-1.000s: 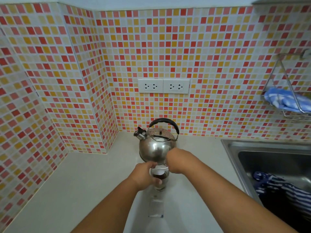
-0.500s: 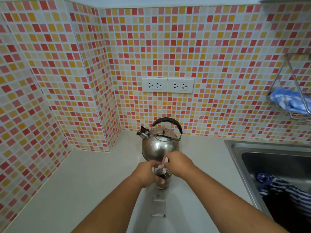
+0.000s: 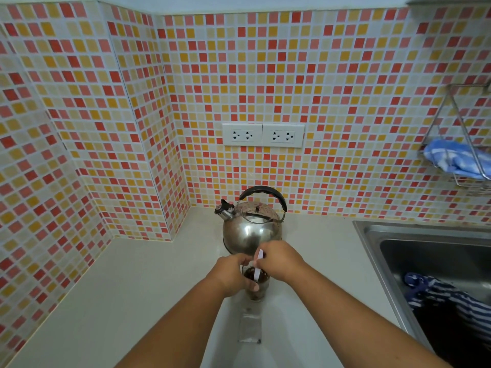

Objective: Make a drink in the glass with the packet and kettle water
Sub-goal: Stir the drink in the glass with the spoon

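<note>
A small clear glass with dark brown liquid stands on the white counter, just in front of the steel kettle with a black handle. My left hand is wrapped around the glass. My right hand pinches a thin white stirrer whose lower end dips into the dark liquid. A clear empty packet lies flat on the counter right in front of the glass.
A steel sink sits at the right with a blue striped cloth in it. A wire rack on the tiled wall holds a blue cloth. Two wall sockets are above the kettle.
My right hand has drawn back a little toward me, and the white stirrer now shows above the glass. My left hand stays on the glass. The view has shifted slightly.
</note>
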